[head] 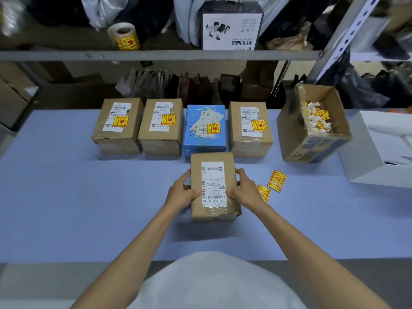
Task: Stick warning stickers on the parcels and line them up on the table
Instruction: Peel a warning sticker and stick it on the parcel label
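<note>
Parcel in hand: you hold a brown cardboard parcel [197, 175] over the middle of the pale blue surface [66, 197], just in front of the row along the far edge. It is a plain, matte rectangular box with glossy clear tape wrinkled across its near end. A white shipping label [213, 184] printed with barcodes runs along its top face.

Your bare forearms reach straight forward. Your left hand [180, 194] clasps the parcel's left side and your right hand [245, 190] its right side. Both thumbs lie on the top face and the fingers curl round the side walls. A dark shadow falls on the surface below the near end; you cannot tell whether the box rests there or hangs just above.

Along the far edge four boxes stand side by side, nearly touching: a left brown parcel [107, 139], a second brown parcel [147, 130], a smooth blue parcel [194, 139] and a right brown parcel [236, 130]. Each carries a white label and a square yellow-and-red warning sticker [120, 121] on top.

Loose stickers [276, 180] lie flat just right of your right hand. Toward the far right corner an open cardboard box [312, 148] holds crumpled white and yellow scraps, with a white box [361, 157] at the right edge. A sticker roll [123, 36] stands on the metal shelf [156, 55] above.
</note>
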